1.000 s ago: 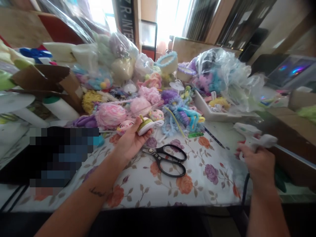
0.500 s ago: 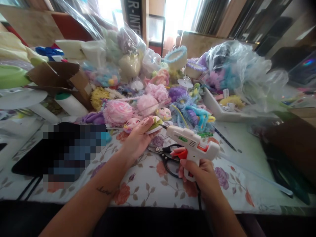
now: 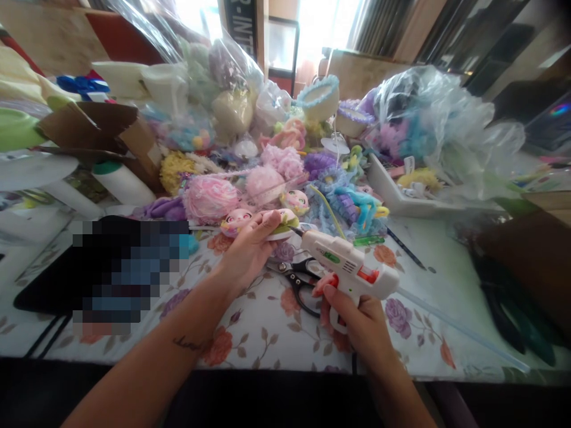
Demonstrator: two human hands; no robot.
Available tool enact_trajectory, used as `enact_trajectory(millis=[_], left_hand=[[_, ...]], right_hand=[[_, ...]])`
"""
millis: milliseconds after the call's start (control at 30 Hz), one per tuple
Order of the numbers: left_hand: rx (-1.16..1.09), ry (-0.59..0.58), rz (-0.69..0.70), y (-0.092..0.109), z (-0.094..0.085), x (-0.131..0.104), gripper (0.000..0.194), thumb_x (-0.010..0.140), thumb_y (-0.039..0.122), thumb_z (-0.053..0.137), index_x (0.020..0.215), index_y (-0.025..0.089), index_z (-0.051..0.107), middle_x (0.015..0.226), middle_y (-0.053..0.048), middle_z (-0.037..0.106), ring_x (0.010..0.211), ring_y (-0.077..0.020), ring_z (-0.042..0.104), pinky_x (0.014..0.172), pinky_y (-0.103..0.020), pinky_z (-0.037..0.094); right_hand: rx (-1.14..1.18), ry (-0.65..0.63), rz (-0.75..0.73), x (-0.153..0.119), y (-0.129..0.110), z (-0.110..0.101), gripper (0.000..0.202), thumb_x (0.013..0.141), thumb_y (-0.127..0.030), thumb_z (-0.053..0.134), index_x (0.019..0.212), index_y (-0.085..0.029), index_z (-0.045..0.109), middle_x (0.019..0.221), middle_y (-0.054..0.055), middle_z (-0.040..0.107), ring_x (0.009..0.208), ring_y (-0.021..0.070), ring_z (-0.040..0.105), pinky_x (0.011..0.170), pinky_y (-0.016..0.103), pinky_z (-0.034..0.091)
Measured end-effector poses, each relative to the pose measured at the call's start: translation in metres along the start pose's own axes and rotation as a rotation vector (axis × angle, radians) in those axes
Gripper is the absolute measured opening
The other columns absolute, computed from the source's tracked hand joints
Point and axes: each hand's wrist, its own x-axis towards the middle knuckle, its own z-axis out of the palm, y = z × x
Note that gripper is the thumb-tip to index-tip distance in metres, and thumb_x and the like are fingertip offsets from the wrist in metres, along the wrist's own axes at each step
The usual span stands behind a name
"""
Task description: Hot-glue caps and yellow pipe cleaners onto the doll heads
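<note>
My left hand is closed around a small pale piece with olive-green on it; its exact kind is unclear, partly behind my fingers. A white hot glue gun sits in my right hand, with fingers at its red trigger. The gun's dark nozzle points left and reaches the green part; whether it touches I cannot tell. From the gun's back a long clear glue stick sticks out. Black-handled scissors lie beneath, between my hands. Two painted doll faces rest just beyond my left hand.
Pink yarn balls and blue and purple fuzzy pieces crowd the middle. A white tray and plastic bag stand at right, a cardboard box at left. A black device lies left; a dark pencil lies right.
The green-marked piece and the glue gun's nozzle have shifted slightly, with the nozzle still at the piece. The whole view has moved a little; both hands keep their hold.
</note>
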Motion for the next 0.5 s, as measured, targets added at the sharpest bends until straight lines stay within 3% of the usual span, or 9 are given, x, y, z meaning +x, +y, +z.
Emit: enact_trajectory(millis=[500], left_hand=[[0.070, -0.068, -0.018, 0.0003, -0.0016, -0.0014, 0.024, 0.084, 0.037, 0.067, 0.093, 0.015, 0.067, 0.102, -0.008, 0.068, 0.102, -0.0217, 0.063, 0.090, -0.030, 0.049]], right_hand=[[-0.026, 0.020, 0.020, -0.0005, -0.0028, 0.0021, 0.033, 0.078, -0.050, 0.064, 0.074, -0.017, 0.061, 0.049, -0.002, 0.056, 0.031, 0.0061, 0.039, 0.027, 0.015, 0.025]])
